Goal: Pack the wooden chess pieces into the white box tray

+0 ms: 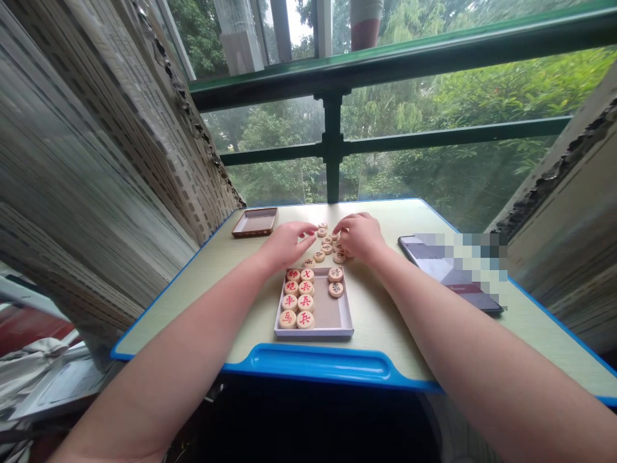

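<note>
Several round wooden Chinese chess pieces [326, 240] lie loose beyond a shallow open box [348, 331]. My left hand [289, 243] is at their left side, thumb and fingers apart, with the fingertips close to a piece [322, 232]. On the right, my right hand [359, 235] bends over the pile with its fingers curved and parted; its fingertips are at a piece, and part of the pile is hidden behind it. Inside the box, red-marked pieces [305, 302] fill two columns at the left. Two dark-marked pieces [336, 289] sit in its upper right corner.
An open box lid or tray [254, 222] rests at the table's far left. A phone or tablet [448, 276], partly blurred out, lies on the right. The table [207, 315] has a blue rim and a front groove [322, 364]. Curtains flank a window with green bars.
</note>
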Available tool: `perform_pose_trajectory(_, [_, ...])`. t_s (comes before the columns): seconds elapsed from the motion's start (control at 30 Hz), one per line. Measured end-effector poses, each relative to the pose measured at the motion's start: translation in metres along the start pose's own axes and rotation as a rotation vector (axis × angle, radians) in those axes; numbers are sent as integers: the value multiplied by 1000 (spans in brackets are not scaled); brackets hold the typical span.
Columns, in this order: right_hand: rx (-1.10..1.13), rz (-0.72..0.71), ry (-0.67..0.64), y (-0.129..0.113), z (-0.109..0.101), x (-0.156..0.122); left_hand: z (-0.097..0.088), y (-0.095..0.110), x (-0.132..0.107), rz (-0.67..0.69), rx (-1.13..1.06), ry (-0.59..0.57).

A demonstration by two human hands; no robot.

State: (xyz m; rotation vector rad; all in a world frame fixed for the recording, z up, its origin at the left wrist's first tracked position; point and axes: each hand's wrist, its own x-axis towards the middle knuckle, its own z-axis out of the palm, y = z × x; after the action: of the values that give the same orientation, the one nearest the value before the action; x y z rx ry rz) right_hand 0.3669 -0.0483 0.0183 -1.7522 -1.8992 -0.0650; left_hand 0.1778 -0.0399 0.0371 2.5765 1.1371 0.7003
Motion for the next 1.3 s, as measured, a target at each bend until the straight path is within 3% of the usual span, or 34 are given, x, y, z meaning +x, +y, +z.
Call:
perform_pose_trajectory(0.13, [-18,68,-13,5,1,1,8,-27,8,-130,-22,38])
perform_pose_trajectory(0.23, [45,118,-111,7,6,1,18,-40,12,-189,-109,18])
perform_pose_trajectory(0.4, [189,66,-260,-2,5,-5,28,-48,14,-174,-227,-87])
perform_pose_trajectory(0.53, [320,-5,-327,-10,-1,-10,30,-49,15,-167,-293,-66])
perform_pose_trajectory(0.67, [492,31,-340,-10,-1,-11,31,-50,16,-139,-296,-68])
perform_pose_trajectory(0.8, [579,18,-268,-10,8,-10,34,-52,19,-98,-265,-120])
perform_pose_trajectory(1.0, [570,107,-91,-10,16,-5,33,-51,22,-78,-284,-15])
perform_pose_trajectory(1.1, [548,151,-125,-8,15,-3,31,-47,22,-98,-374,-10])
perform_pose_trajectory(1.3, [340,-41,-235,-11,11,-2,31,-43,23,-223,-693,53])
